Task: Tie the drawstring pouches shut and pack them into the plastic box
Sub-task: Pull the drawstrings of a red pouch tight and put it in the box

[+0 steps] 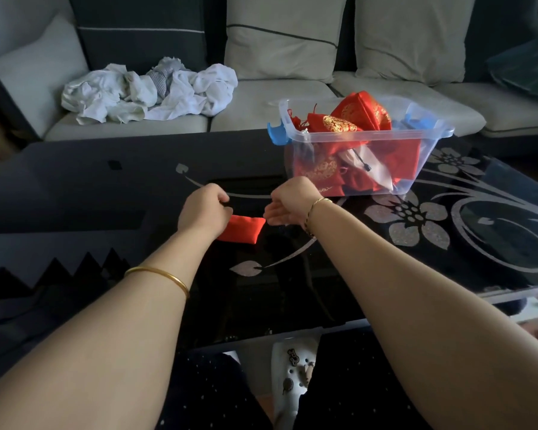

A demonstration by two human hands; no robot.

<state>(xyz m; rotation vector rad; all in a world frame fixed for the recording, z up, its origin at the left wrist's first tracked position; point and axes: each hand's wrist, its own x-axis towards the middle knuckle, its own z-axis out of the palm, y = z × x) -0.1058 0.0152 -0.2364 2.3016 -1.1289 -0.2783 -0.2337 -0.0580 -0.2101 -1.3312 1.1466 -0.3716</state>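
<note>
A small red drawstring pouch [244,228] lies on the black glass table [292,290], between and just under my two hands. My left hand [203,209] is curled above the pouch's left end, fingers pinched together; the cord itself is too thin to see. My right hand [288,202] is curled at the pouch's right end, fingers bent inward in the same way. A clear plastic box [410,141] with blue latches stands to the right and behind, holding several red pouches with gold embroidery [339,124].
A grey sofa [246,107] runs behind the table, with a heap of white cloth [149,91] on its left seat. The table's near edge lies close to my knees. A white clog [294,377] shows on the floor below.
</note>
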